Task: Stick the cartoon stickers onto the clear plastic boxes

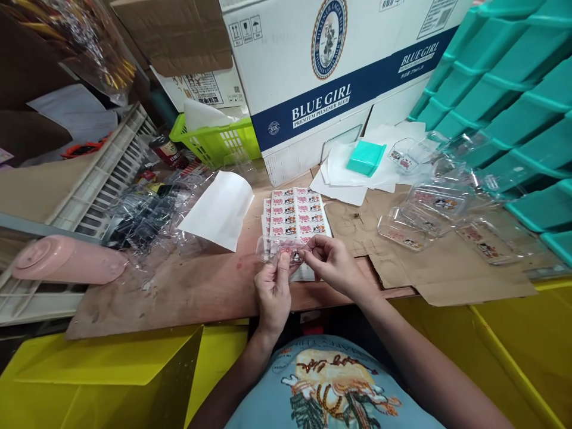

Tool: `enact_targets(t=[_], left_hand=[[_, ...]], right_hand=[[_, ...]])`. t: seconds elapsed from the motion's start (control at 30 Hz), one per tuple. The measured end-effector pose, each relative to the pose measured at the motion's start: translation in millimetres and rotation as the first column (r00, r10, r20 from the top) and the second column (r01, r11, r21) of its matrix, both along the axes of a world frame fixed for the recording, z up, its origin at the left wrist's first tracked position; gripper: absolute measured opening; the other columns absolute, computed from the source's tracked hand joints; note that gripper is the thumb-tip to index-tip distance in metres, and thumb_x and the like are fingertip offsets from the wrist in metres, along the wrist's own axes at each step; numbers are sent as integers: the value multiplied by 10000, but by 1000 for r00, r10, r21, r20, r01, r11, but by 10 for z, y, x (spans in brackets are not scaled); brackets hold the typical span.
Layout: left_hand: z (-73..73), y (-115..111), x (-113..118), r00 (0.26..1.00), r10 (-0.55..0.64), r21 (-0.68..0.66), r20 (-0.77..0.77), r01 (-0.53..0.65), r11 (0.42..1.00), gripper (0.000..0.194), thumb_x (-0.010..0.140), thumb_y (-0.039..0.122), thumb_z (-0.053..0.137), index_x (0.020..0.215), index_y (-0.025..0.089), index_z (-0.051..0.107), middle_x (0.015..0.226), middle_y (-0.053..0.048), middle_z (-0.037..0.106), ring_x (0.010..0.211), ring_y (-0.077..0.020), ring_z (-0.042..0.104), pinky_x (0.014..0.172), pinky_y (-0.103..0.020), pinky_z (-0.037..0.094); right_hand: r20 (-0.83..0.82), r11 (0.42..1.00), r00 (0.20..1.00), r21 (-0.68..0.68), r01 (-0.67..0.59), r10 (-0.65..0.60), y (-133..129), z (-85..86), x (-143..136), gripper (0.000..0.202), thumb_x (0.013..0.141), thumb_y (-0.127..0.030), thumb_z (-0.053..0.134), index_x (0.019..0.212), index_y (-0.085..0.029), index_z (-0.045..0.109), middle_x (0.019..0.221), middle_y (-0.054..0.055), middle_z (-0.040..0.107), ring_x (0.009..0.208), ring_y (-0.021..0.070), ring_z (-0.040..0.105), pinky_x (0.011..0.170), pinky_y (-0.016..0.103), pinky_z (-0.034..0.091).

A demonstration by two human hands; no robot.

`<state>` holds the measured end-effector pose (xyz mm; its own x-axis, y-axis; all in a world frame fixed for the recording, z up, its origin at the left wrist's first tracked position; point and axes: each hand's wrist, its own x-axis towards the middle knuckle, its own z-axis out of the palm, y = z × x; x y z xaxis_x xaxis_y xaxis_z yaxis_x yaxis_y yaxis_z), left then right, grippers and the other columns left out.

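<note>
My left hand [273, 286] is closed around a small clear plastic box [264, 248], its thumb pressed on the near face. A printed sticker [290, 252] with pink lettering and a cartoon cat shows on that box. With thumb and forefinger pinched, my right hand [330, 262] is at the sticker's right end; whether the sticker lies flat there is hidden by the fingers. Just beyond and partly under both hands lies a stack of sticker sheets [297, 214] carrying the same print in two columns.
Stickered clear boxes [435, 205] are heaped on cardboard [447, 268] at right, beside stacked teal trays [500, 101]. A white paper sheet [218, 208], crumpled clear plastic [156, 220] and a pink bottle [71, 259] lie at left. A large beer carton [290, 71] stands behind.
</note>
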<state>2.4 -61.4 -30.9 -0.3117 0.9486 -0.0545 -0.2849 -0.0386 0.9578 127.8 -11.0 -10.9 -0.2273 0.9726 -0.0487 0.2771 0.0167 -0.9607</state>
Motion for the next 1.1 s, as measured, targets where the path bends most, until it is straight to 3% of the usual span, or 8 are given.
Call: enact_targets(t=[0.17, 0.37, 0.63, 0.77, 0.97, 1.1], left_hand=[[1, -14, 43, 998, 9, 1, -61, -9, 1000, 275, 878, 382, 646, 1001, 166, 762, 1056, -84, 760, 980, -237, 719, 904, -329, 570], [-35, 14, 62, 998, -7, -16, 55, 8, 1000, 286, 876, 382, 650, 1042, 169, 745, 1090, -88, 753, 1018, -238, 712, 916, -349, 569], [174, 108, -59, 945, -61, -47, 320, 80, 996, 231, 838, 338, 693, 918, 123, 727, 1022, -122, 762, 992, -264, 720, 942, -457, 548], [222, 143, -128, 931, -59, -61, 361, 87, 994, 256, 848, 359, 666, 963, 136, 719, 1015, -117, 764, 981, -262, 725, 953, -474, 534], [191, 163, -116, 935, -29, -65, 354, 55, 996, 268, 842, 388, 668, 950, 147, 715, 989, -111, 768, 1002, -261, 720, 958, -465, 527], [154, 172, -115, 934, -16, -40, 357, 32, 999, 231, 861, 363, 653, 969, 167, 710, 1011, -93, 766, 1020, -248, 714, 960, -452, 529]], right_hand=[[25, 999, 999, 33, 20, -21, -6, -11, 4, 260, 826, -380, 612, 671, -197, 512, 521, -39, 477, 445, 92, 427, 424, 215, 322], [57, 997, 997, 63, 40, -44, -8, -25, -5, 190, 809, -302, 604, 682, -195, 512, 521, -50, 453, 462, 88, 417, 440, 213, 308], [-185, 982, 980, -156, -102, 73, 122, -42, -14, 299, 809, -435, 639, 701, -185, 516, 526, -73, 451, 382, 66, 438, 349, 187, 373], [-232, 972, 969, -191, -133, 87, 173, -12, -28, 356, 887, -488, 516, 703, -184, 540, 462, -92, 384, 330, 65, 382, 329, 195, 391], [17, 999, 999, 4, -52, 52, 142, 42, -131, 304, 833, -423, 659, 698, -197, 506, 501, -64, 486, 395, 77, 458, 399, 194, 310], [232, 985, 972, 169, -18, -22, 142, 15, -90, 254, 854, -378, 656, 724, -194, 538, 522, -44, 507, 457, 101, 478, 490, 225, 317]])
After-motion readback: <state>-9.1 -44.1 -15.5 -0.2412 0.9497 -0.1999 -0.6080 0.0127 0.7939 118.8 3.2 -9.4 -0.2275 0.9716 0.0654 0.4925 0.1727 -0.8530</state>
